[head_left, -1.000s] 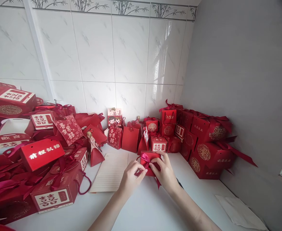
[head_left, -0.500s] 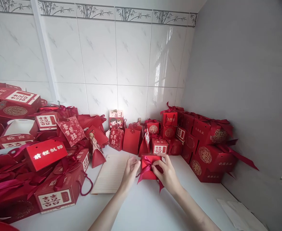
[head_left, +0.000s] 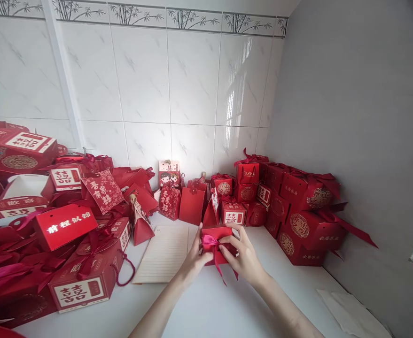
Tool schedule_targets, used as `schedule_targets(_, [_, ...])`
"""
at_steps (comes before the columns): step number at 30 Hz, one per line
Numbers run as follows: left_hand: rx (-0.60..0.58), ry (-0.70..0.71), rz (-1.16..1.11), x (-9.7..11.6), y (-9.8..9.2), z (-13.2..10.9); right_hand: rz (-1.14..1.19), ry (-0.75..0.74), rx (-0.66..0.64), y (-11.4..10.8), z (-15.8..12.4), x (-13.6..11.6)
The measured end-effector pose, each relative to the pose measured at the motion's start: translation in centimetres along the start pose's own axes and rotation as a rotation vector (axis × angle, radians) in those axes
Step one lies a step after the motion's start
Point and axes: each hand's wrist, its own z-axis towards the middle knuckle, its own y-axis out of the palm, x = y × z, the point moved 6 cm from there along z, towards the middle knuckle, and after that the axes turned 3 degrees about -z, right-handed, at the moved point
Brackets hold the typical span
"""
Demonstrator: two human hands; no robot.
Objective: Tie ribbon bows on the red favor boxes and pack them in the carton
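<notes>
A small red gift box (head_left: 216, 231) sits on the white table between my two hands, with a magenta ribbon (head_left: 210, 240) tied in a bow on it. The ribbon's tails hang down over the front edge of the box. My left hand (head_left: 196, 257) grips the left side of the box, its thumb against the lower front by the ribbon. Across the right side lies my right hand (head_left: 240, 251), fingers curled over the box and fingertips at the bow's knot. Part of the box is hidden behind the fingers.
A lined notebook (head_left: 164, 256) lies open left of my hands. Red gift boxes (head_left: 84, 277) are heaped on the left, and more ribboned boxes (head_left: 308, 230) stand stacked along the grey wall. Small bags and boxes (head_left: 192, 204) line the back. White paper (head_left: 350, 312) lies at front right.
My left hand has come in from the left and closed on the box's side. The bow has shifted left and its tails now hang toward the lower right.
</notes>
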Motion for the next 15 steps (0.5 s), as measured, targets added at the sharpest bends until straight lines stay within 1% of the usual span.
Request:
schedule_targets(4, [0.065,0.049,0.087,0.3,-0.7,-0.1,0.036,-0.038,-0.059,0.0,0.0,-0.8])
schedule_targets(6, [0.12,0.075,0.14,0.2,-1.2,0.0,0.047,-0.016,-0.044,0.0,-0.1,-0.6])
schedule_targets(9, [0.184,0.108,0.179,0.3,-1.8,-0.1,0.069,0.07,0.008,0.0,-0.2,0.2])
schedule_targets(11, [0.16,0.106,0.145,0.3,-1.7,-0.1,0.112,0.14,0.013,0.3,-0.3,0.7])
schedule_targets(15, [0.057,0.086,0.08,0.3,-1.2,-0.2,0.192,0.227,-0.016,0.8,-0.4,1.1])
